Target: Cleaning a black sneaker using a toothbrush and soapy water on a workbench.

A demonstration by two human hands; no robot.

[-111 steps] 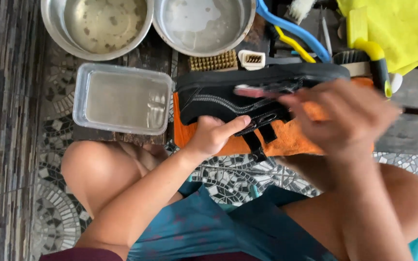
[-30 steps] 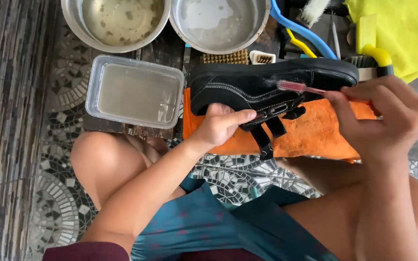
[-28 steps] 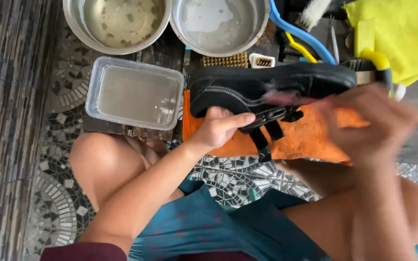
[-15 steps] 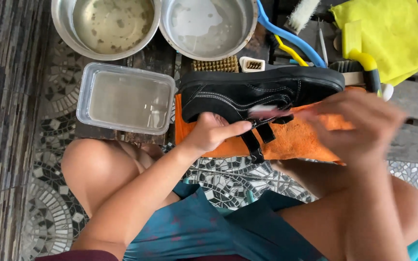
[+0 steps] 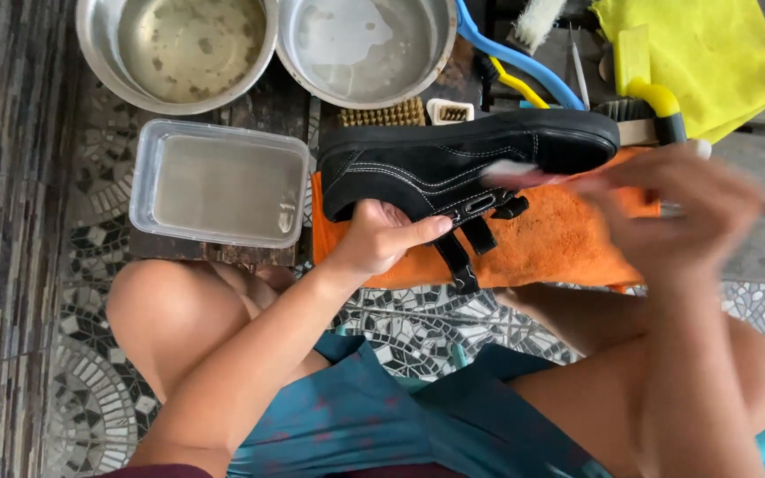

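Observation:
A black suede shoe with white stitching and black straps lies on its side on an orange cloth. My left hand grips the shoe at its heel end from below. My right hand, blurred by motion, holds a small pink brush whose head rests on the shoe's side near the straps.
Two steel bowls of water stand at the top, a clear plastic tub of water to the left of the shoe. Several brushes, a blue-handled tool and a yellow cloth lie beyond the shoe. My bare knees are below.
My right hand has been moving the pink brush back and forth along the shoe's side. My left hand keeps its hold on the shoe. The view has shifted slightly.

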